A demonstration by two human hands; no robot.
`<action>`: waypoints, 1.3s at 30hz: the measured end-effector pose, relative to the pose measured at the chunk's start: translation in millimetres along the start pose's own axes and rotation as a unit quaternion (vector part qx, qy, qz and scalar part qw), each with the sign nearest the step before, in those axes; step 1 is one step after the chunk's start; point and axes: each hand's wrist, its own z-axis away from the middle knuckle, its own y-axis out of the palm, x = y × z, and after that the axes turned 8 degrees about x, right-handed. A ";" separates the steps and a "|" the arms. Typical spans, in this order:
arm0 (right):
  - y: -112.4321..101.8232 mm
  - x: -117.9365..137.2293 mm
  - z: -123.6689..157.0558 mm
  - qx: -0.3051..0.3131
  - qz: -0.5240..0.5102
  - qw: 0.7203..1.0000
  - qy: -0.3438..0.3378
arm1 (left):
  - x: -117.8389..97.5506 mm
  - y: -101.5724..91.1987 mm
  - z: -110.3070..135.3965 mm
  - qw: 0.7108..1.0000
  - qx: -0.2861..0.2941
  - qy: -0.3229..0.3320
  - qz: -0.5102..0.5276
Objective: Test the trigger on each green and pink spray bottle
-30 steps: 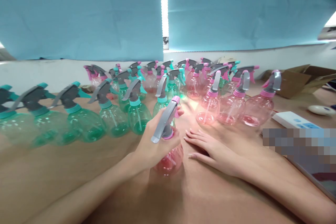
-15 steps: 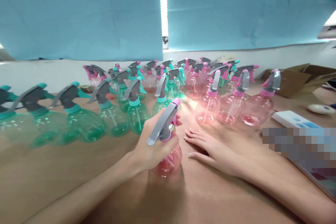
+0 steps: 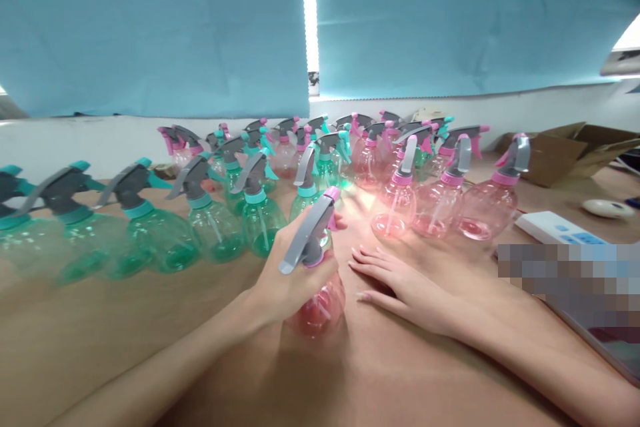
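My left hand (image 3: 287, 273) is wrapped round the neck of a pink spray bottle (image 3: 320, 303) with a grey trigger and pink nozzle (image 3: 307, 233). The bottle stands on the brown table (image 3: 150, 333) just in front of me. Right beside it lies my right hand (image 3: 400, 283), flat on the table with fingers stretched out, holding nothing. Behind them stand a row of green spray bottles (image 3: 210, 220) to the left and a row of pink spray bottles (image 3: 440, 203) to the right.
More green and pink bottles crowd the back of the table near the white sill. A cardboard box (image 3: 565, 150) sits at the far right, with a white power strip (image 3: 555, 227) and a white oval object (image 3: 607, 207) near it. Blue curtains hang behind.
The held pink bottle has shifted slightly left and toward me, with its trigger tilting lower. My right hand stays flat in the same place.
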 end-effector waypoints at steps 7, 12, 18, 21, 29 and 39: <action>0.4 0.2 0.2 -0.008 -0.002 1.000 -0.008 | 10.9 5.1 0.2 0.999 0.016 0.030 0.022; -0.2 1.0 0.3 -0.003 0.007 1.000 -0.010 | 6.9 8.1 1.4 0.998 0.008 0.000 0.059; -5.5 3.1 -0.4 0.005 0.022 0.999 -0.027 | 6.2 11.4 0.7 0.999 -0.005 0.011 0.043; -10.2 4.2 -0.9 0.018 0.027 0.999 -0.034 | 7.7 15.5 -0.5 0.998 -0.001 0.016 0.054; -54.1 49.2 13.4 -0.006 0.002 1.000 -0.015 | 9.0 27.7 -7.3 0.999 -0.020 0.024 0.027; -62.7 63.3 25.7 -0.138 0.149 0.977 0.062 | -6.5 52.9 -31.0 0.998 -0.016 0.052 0.038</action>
